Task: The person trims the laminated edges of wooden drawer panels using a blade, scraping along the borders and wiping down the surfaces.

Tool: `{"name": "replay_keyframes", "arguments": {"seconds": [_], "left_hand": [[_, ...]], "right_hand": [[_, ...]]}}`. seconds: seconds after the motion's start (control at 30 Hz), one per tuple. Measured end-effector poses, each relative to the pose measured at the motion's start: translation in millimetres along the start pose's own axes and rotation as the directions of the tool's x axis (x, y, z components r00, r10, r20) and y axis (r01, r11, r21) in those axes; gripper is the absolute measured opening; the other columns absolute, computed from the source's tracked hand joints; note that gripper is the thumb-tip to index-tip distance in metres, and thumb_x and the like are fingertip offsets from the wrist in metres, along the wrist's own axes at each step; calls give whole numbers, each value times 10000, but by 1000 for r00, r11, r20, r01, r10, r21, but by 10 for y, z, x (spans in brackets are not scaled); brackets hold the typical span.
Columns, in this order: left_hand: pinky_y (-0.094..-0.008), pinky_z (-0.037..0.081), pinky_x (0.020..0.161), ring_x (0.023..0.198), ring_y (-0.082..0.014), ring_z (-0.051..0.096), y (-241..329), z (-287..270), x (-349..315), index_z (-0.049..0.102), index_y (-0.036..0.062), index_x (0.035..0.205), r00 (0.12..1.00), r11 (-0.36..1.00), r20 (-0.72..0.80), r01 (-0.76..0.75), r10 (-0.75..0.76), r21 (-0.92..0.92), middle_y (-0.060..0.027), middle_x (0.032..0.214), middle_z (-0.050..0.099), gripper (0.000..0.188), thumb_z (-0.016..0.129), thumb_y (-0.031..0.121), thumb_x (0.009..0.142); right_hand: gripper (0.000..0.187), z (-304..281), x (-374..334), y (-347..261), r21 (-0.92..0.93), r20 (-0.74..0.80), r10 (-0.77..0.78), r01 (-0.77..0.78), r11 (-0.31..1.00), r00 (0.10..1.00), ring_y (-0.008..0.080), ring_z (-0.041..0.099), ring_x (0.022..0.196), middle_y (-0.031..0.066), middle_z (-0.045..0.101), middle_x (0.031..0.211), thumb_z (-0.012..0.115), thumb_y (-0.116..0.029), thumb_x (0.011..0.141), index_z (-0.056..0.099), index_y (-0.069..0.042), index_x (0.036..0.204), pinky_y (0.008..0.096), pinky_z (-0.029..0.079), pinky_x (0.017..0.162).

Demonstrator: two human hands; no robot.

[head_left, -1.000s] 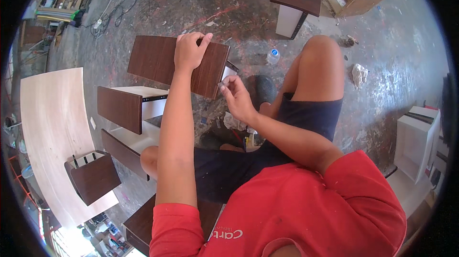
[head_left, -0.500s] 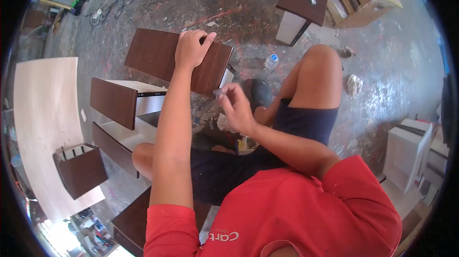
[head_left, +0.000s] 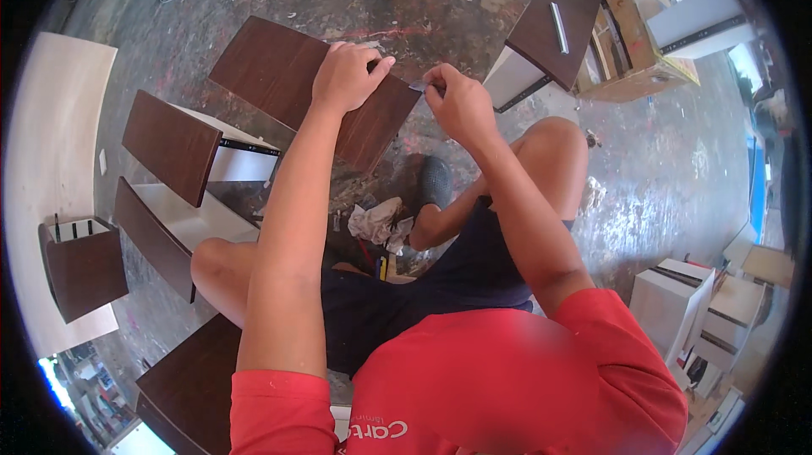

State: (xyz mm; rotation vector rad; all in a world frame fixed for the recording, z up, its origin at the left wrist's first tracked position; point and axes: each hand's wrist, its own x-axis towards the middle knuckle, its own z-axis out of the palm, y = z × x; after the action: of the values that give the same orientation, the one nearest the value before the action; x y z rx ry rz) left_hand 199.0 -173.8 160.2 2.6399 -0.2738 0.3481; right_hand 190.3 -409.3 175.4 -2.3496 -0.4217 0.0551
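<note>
A dark brown wood-grain drawer front [head_left: 271, 66] lies tilted in front of me. My left hand [head_left: 347, 79] rests on it, with the fingers curled over its far edge and the thumb alongside. At the panel's far right corner, my right hand [head_left: 459, 104] pinches a small, thin greyish piece [head_left: 417, 85] between thumb and fingertips. That piece touches or nearly touches the corner; its exact kind is too small to make out. The fingertips of my left hand are hidden behind the edge.
Brown-fronted drawers [head_left: 173, 138] with black rails stand to my left, beside a pale board [head_left: 59, 134]. A crumpled cloth [head_left: 375, 220] lies near my shoe [head_left: 435, 182]. Ahead right, a metal bar [head_left: 559, 28] rests on another brown front, near a cardboard box [head_left: 639, 79]. White drawers [head_left: 668, 298] are at right.
My right hand has moved away from the panel's near right corner to its far right corner, still pinching the small piece. My left hand stays on the far edge. The view has shifted slightly.
</note>
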Motion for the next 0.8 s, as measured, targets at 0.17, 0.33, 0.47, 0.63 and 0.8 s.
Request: {"name": "replay_keyframes", "arguments": {"seconds": [0.17,0.33,0.47,0.63,0.8], "left_hand": [[-486,418,1081,992,-362,668,-2,11,13,762,30,892,999,998,-37,0,2,56,-156,963,738,427,635,417,1022],[-479,398,1110,1014,-346,667,5,26,16,765,42,889,999,997,-43,35,-32,72,-144,974,738,430,638,433,1017],[-476,395,1115,1036,-337,663,-11,11,15,771,48,901,999,996,-22,47,-45,73,-145,993,738,428,639,439,1015],[-477,399,1110,1027,-341,667,-30,43,-7,774,51,891,999,996,-42,35,-32,80,-141,978,737,432,638,442,1015],[-473,404,1102,1017,-345,670,-61,69,-4,774,55,879,998,996,-56,12,-7,85,-142,964,736,433,636,442,1016]], "right_hand": [[201,77,-164,-78,-5,-17,-69,69,998,997,382,748,897,150,780,956,694,-211,930,715,-84,1085,479,584,788],[192,67,-104,-45,-2,-49,-48,48,999,998,389,746,878,159,778,942,696,-198,935,709,-71,1078,480,582,779],[185,164,-247,-117,-10,-45,-87,87,996,995,385,746,860,165,773,922,710,-191,924,703,-70,1064,487,579,772],[164,261,-576,-371,20,7,-101,101,995,995,383,740,828,162,759,883,722,-185,914,696,-83,1040,488,575,751],[163,410,-935,-579,17,48,-146,145,989,988,379,733,812,168,740,846,724,-163,894,687,-83,1031,493,573,729]]}}
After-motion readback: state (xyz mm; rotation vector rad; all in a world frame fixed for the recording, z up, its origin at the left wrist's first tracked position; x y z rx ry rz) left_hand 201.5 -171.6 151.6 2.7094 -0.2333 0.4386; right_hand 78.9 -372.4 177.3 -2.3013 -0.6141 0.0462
